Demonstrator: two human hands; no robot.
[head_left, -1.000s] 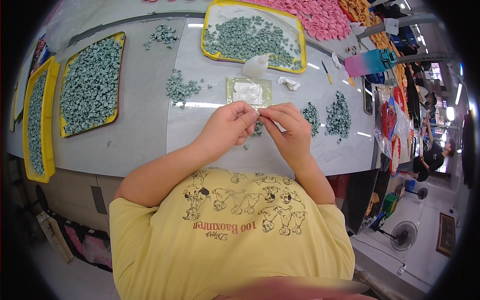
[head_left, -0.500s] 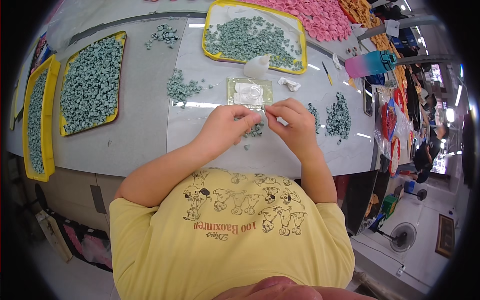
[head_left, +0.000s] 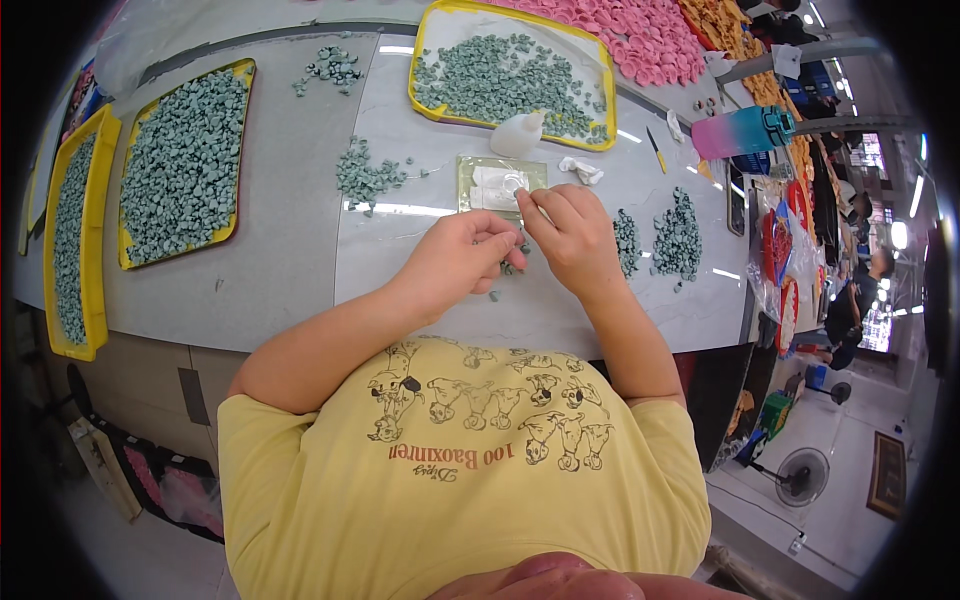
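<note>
Over the near edge of a small greenish plate [head_left: 536,200] with white paper on it, the fingertips of my right hand [head_left: 572,240] are pinched together beside a clear round spot. Whatever they hold is too small to make out. My left hand [head_left: 462,252] is a little nearer and to the left, thumb and fingers closed in a pinch; its contents are hidden. Below and between the hands lie a few small green pieces [head_left: 494,296]. Just behind the plate stands a white squeeze bottle [head_left: 515,136], with a crumpled white tissue [head_left: 581,170] to its right.
Yellow trays of green pieces stand at the back [head_left: 412,85] and left [head_left: 246,130]. Loose piles lie left [head_left: 368,172] and right [head_left: 678,238] of my hands. A yellow-handled knife [head_left: 657,152] and a pink-and-teal bottle [head_left: 742,130] are at the right.
My right hand has moved forward and slightly left, its fingertips passing from beside the left hand to over the plate. The left hand has hardly moved.
</note>
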